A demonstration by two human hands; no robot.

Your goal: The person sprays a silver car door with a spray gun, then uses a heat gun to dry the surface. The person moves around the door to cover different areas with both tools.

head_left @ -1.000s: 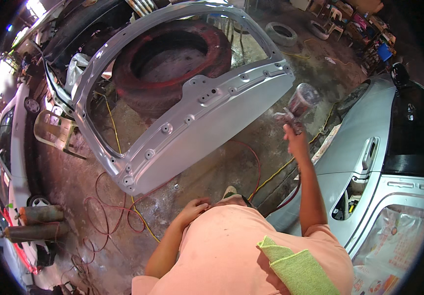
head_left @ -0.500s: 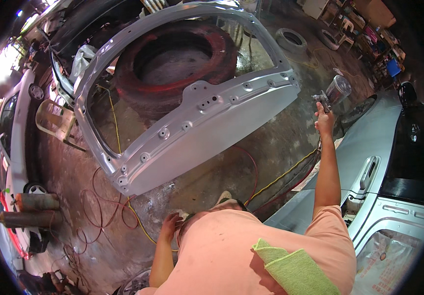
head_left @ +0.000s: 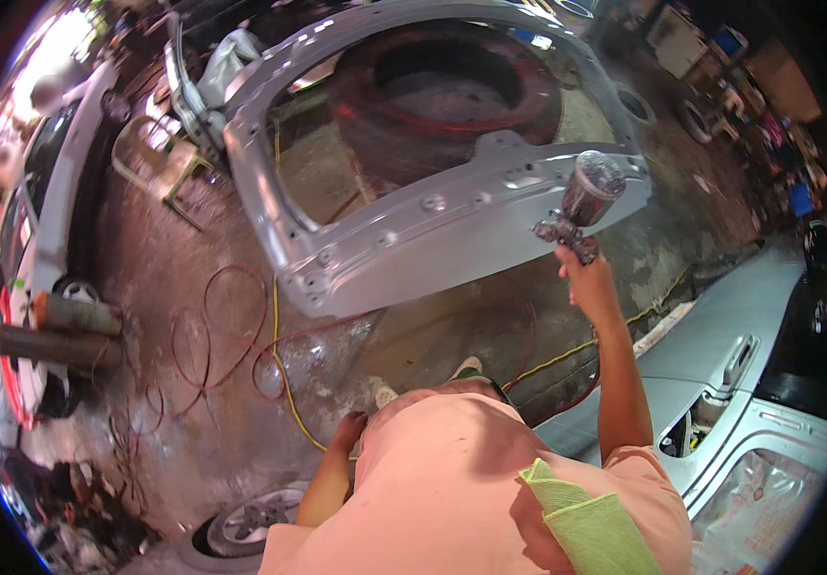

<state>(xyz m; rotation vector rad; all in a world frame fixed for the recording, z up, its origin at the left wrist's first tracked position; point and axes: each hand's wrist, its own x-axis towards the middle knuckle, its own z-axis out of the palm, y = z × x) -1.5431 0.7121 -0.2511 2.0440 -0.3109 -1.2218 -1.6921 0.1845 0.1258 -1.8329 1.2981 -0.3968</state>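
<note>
Raised out in front on the right, my right hand [head_left: 588,280] is closed around the handle of a spray gun [head_left: 567,230]. The gun's cup [head_left: 595,182], smeared with silver-grey paint, sits on top. Beyond the gun lies a silver-grey car tailgate panel [head_left: 413,278], its window opening over a large tyre [head_left: 519,110] with reddish marks. In this view the cup overlaps the panel's right part; whether the gun sprays, I cannot make out. My left hand [head_left: 350,427] hangs low beside my left hip, its fingers dark and partly hidden.
A silver car body [head_left: 711,316] stands close on my right. Red hose [head_left: 207,335] and yellow hose [head_left: 284,383] loop across the floor. To the left are a plastic chair [head_left: 160,163], gas cylinders [head_left: 59,345] and a white car [head_left: 73,192]. A wheel [head_left: 251,522] lies behind left.
My right hand has brought the spray gun left, from beside the panel to in front of its right part. The view has turned right, and my left hand stays low at my side.
</note>
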